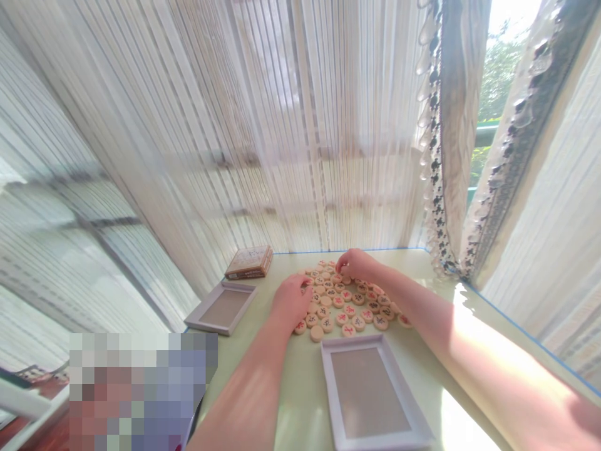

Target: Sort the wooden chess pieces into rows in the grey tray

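Many round wooden xiangqi pieces point(338, 302) with red or dark characters lie spread over the pale green tabletop; a few show blank faces. My left hand point(293, 295) rests along the left edge of the spread, its thumb and fingers apart and touching the pieces there. At the far side, my right hand point(357, 264) reaches down with fingers curled together over the pieces. Whatever lies between those fingertips is too small and hidden to make out. Nearest me, in front of the pieces, lies a shallow light-coloured box half point(330, 394) with a grey-brown inside.
Another shallow box half point(229, 330) lies left of my left hand. Behind it sits a brown printed box point(250, 262). Sheer striped curtains point(300, 156) hang beyond the table's blue-edged far side. A pixelated area covers the lower left, beside the table.
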